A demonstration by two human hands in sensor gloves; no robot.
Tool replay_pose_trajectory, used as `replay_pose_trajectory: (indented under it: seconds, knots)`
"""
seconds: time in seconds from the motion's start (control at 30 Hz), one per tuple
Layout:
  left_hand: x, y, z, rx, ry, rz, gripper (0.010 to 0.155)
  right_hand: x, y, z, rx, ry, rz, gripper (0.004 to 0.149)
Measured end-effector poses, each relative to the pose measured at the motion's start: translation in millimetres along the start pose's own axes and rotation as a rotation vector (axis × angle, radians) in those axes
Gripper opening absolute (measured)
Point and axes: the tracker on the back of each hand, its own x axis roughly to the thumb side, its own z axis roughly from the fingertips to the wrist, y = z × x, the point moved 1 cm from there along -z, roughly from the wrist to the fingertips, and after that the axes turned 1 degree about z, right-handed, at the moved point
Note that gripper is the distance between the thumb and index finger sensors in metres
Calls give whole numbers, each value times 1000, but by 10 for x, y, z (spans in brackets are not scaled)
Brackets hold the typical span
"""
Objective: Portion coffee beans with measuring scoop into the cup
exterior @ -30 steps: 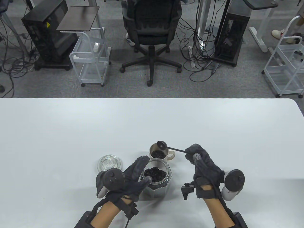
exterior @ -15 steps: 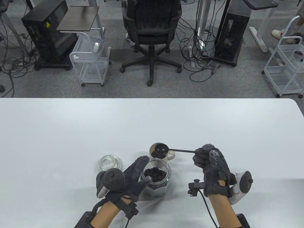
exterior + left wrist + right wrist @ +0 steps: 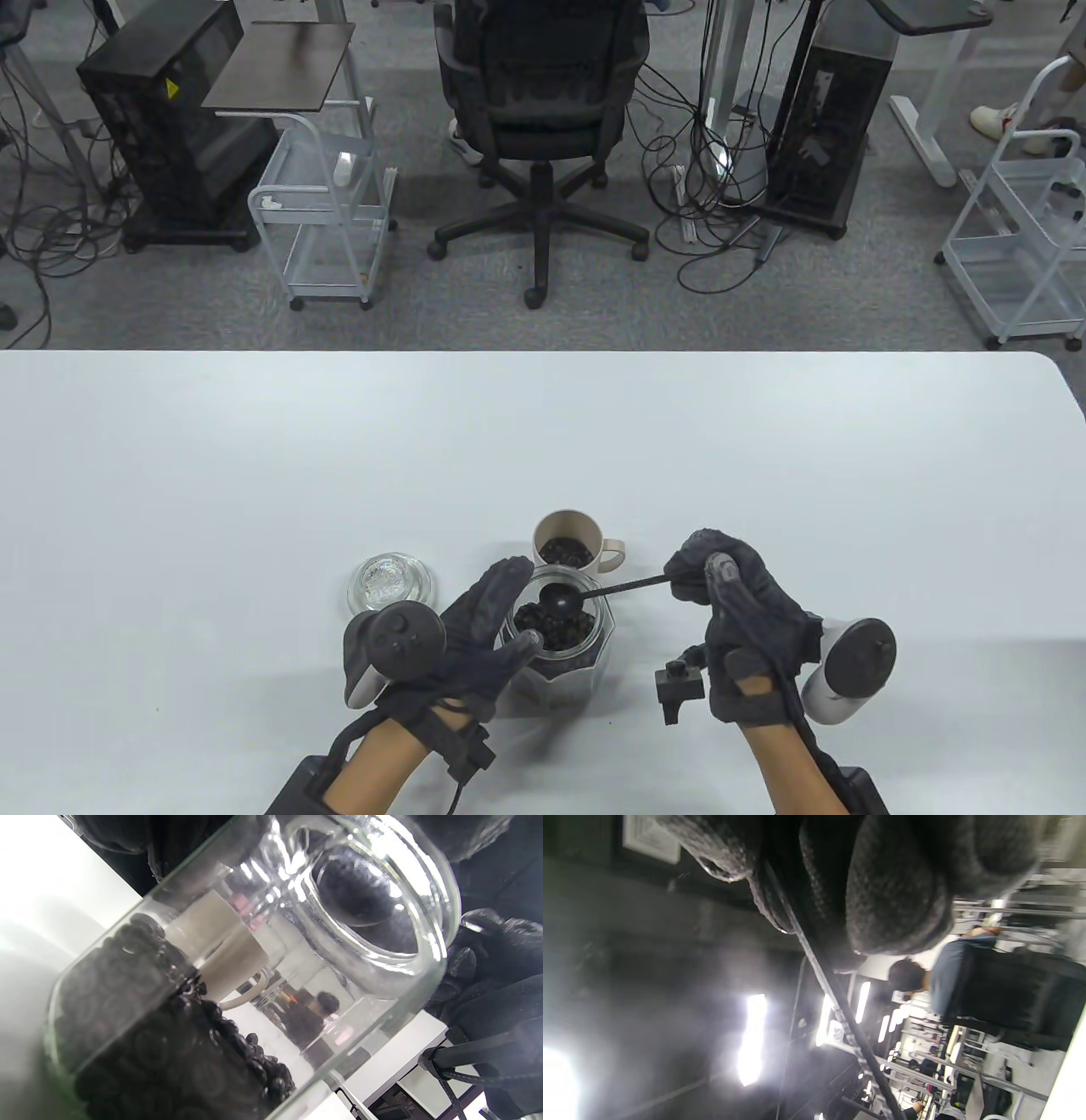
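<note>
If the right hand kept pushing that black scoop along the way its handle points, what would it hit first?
Most likely the dark coffee beans inside the clear glass jar: the right hand holds the black measuring scoop, whose bowl sits in the jar's mouth. Depth is unclear from above.

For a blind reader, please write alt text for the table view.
The right hand holds a scoop over an open jar of coffee beans, which the left hand grips. Behind it stands a cup with beans; the lid lies to the left.
</note>
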Motion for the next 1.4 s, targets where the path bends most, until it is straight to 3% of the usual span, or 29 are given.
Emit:
replay_pose_trajectory:
  seconds: [0.17,0.37,0.97,1.4]
  knots:
    - [0,1,-2,2,-3,1,85,145,194,44,117,-157,143,39]
    - [-1,1,-3,4,-5,-2,86,148,334,83,221,-228,266,39]
    - [-4,-2,-5,4,-3,1,86,-58,584,142,452,-107,357,39]
    - [2,3,-5,8,-3,-24,86,-109,604,137,442,15,281,40]
